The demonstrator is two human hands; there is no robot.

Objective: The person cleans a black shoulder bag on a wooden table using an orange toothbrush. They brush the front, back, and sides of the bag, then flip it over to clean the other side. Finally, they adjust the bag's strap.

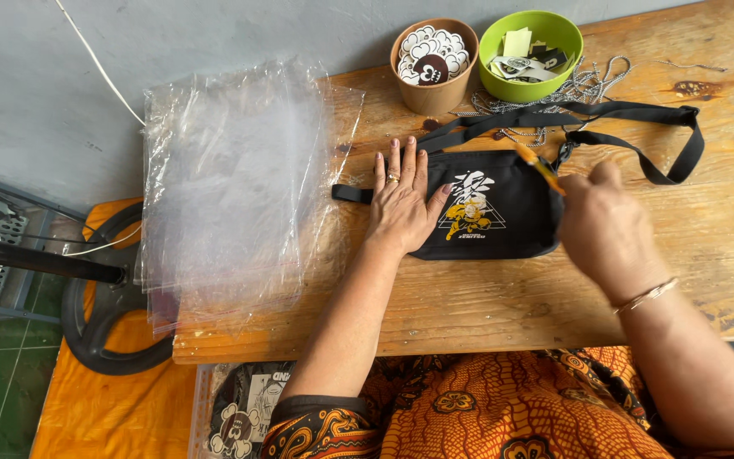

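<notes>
- one black fabric pouch (490,212), soft, rounded-rectangular, printed white and yellow; lies flat on the rough wooden table (486,306), long axis left-right, strap (639,115) trailing right.
- left hand (401,204): flat on the pouch's left end, fingers spread.
- right hand (609,225): blurred, fingers closed, pinching an orange stick (541,167) at the right end.
- two bowls: one brown (431,92), one green (530,83).
- stack of clear plastic bags (231,187) lies left.

This looks like a small home packing workshop: on the rough wooden table (486,306) against a bare grey wall, a stack of clear plastic bags (231,187) lies left, bowls of stickers (431,58) and tags (530,53) behind.
</notes>
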